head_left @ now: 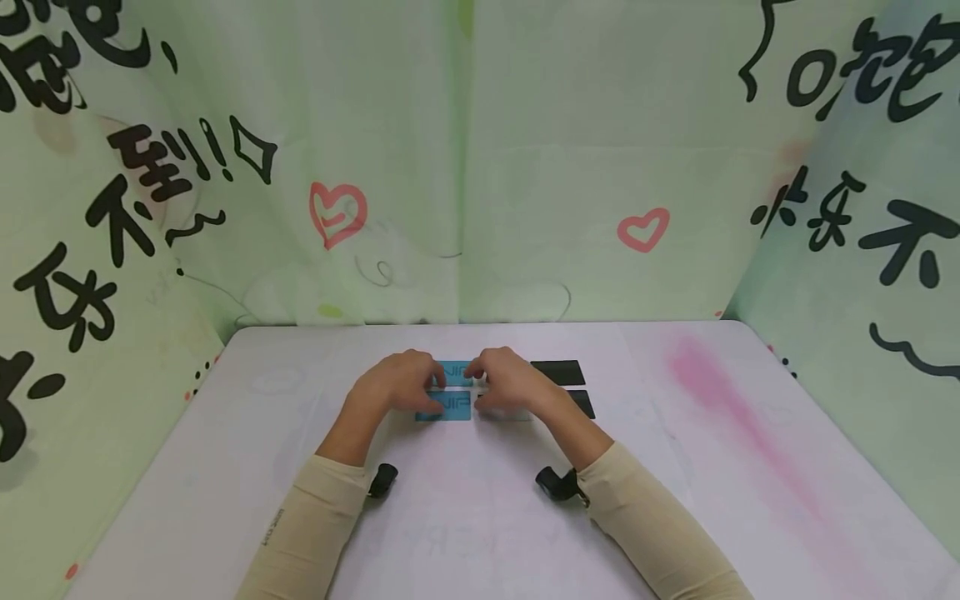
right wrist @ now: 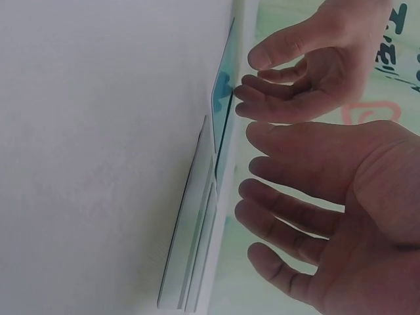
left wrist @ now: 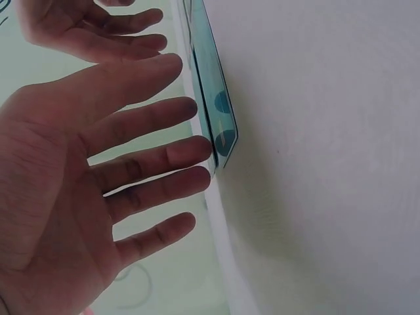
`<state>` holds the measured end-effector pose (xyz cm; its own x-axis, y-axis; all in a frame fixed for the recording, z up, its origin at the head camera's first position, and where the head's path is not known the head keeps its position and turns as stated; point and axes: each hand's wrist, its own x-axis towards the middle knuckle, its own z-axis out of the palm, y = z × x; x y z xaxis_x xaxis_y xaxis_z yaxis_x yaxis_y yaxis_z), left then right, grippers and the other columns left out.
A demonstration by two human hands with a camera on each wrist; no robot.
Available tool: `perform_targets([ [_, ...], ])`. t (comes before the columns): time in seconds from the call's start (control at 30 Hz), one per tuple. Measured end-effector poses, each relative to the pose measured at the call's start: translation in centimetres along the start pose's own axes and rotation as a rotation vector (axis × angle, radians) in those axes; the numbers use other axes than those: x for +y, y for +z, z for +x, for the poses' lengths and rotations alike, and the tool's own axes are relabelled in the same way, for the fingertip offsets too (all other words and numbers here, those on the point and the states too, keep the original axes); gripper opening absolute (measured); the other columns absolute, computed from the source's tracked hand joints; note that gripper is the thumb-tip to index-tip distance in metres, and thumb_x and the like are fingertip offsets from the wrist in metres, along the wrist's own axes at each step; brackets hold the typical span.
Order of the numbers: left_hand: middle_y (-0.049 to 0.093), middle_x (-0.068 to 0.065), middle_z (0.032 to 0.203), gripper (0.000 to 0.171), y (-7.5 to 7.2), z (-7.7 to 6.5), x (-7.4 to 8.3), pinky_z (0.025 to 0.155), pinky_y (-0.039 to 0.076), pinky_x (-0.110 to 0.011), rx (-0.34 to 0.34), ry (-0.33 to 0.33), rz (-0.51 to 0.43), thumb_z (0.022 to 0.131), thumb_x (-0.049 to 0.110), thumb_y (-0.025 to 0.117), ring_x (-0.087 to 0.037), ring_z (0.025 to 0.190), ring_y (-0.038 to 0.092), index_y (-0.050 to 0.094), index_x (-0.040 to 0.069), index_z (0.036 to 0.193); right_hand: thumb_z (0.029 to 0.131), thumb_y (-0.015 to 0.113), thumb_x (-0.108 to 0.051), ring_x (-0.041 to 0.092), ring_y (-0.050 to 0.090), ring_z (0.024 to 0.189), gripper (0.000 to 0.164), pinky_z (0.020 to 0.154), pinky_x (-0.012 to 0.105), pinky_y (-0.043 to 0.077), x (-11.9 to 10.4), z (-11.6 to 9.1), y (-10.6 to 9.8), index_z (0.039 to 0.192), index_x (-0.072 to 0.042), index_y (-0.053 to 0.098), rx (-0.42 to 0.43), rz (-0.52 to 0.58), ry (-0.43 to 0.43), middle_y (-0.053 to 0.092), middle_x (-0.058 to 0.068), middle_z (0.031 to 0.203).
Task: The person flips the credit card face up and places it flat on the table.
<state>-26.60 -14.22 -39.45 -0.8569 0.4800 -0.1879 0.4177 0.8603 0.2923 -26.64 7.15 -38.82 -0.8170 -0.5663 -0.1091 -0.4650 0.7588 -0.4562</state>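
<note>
Two flat blue cards, the back one [head_left: 455, 371] and the front one [head_left: 453, 408], lie in line on the white table. My left hand [head_left: 401, 379] is over their left side, thumb close to the front card. Its fingers are spread and loosely bent in the left wrist view, gripping nothing. My right hand [head_left: 513, 382] is over the middle, partly covering a pale card [head_left: 513, 415]; its fingers [right wrist: 282, 213] are apart, with nothing between them. Right of it lie two black cards, one at the back [head_left: 562, 372] and one in front [head_left: 585, 404], the latter partly hidden by the wrist.
The white table [head_left: 450, 517] carries a pink smear [head_left: 727, 408] on its right side. A pale green curtain [head_left: 540, 167] with hearts and black writing hangs behind and on both sides. Small black devices, one at the left wrist [head_left: 382, 481] and one at the right [head_left: 557, 483], sit beneath the sleeves.
</note>
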Motion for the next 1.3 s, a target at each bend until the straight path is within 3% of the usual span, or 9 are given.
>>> perform_targets([
  [0.53,0.068,-0.004,0.108,0.033,-0.5,0.7,0.4,0.09,0.054,-0.042,0.034,-0.027,0.005,0.089,0.026,0.082,-0.02,0.097,0.061,0.074,0.013,0.119,0.086,0.082,-0.01,0.03,0.067,0.114,0.045,0.103,0.044,0.055,1.3,-0.1,-0.9,0.129,0.0,0.071,0.029,0.03,0.038,0.072,0.014,0.129],
  [0.93,0.071,-0.005,0.114,0.035,-0.8,2.5,1.2,0.097,0.055,-0.045,0.02,-0.023,0.013,0.089,0.028,0.082,-0.021,0.105,0.064,0.075,0.016,0.121,0.087,0.08,-0.01,0.032,0.067,0.11,0.044,0.097,0.043,0.057,2.7,-0.2,-1.7,0.129,-0.001,0.071,0.066,0.003,0.036,0.072,0.016,0.124],
  [1.3,0.071,-0.006,0.119,0.037,-0.9,4.8,2.1,0.099,0.054,-0.044,0.023,0.009,-0.027,0.09,0.022,0.08,-0.022,0.11,0.063,0.073,0.016,0.126,0.087,0.08,-0.008,0.034,0.066,0.114,0.044,0.092,0.041,0.058,5.0,-0.5,-3.0,0.129,-0.001,0.071,0.097,0.01,0.084,0.072,0.017,0.124],
])
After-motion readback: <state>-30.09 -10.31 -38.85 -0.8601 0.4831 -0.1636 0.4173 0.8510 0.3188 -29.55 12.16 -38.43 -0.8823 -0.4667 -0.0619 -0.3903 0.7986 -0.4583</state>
